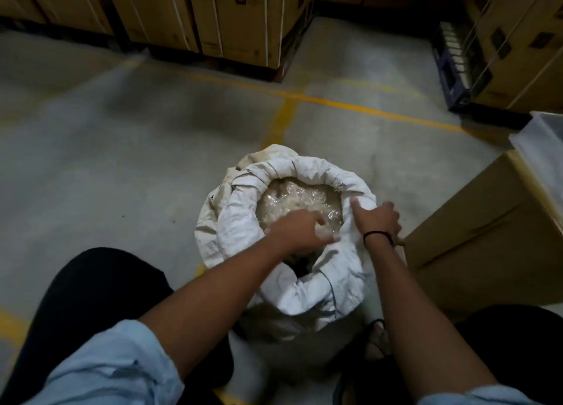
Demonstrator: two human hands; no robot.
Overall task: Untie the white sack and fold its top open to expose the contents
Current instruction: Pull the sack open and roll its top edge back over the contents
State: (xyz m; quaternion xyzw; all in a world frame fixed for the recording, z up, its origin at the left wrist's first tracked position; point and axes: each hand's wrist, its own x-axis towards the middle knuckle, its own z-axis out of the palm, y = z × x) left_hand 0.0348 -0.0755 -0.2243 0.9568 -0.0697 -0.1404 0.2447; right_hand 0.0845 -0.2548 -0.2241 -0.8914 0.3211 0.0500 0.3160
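Observation:
The white sack (243,221) stands on the floor between my knees, its top rolled outward into a thick rim. Inside, small clear plastic pieces (300,198) show. My left hand (300,232) reaches into the mouth, fingers curled down among the pieces near the front; what it holds is hidden. My right hand (377,220) rests on the right side of the rolled rim, gripping the white fabric. A black band circles that wrist.
A brown cardboard box (487,230) stands right beside the sack, with a clear plastic bin (545,148) behind it. Stacked strapped cartons (243,17) line the back and the right. Yellow lines (335,101) mark the grey floor. A sandalled foot (377,339) sits under the sack.

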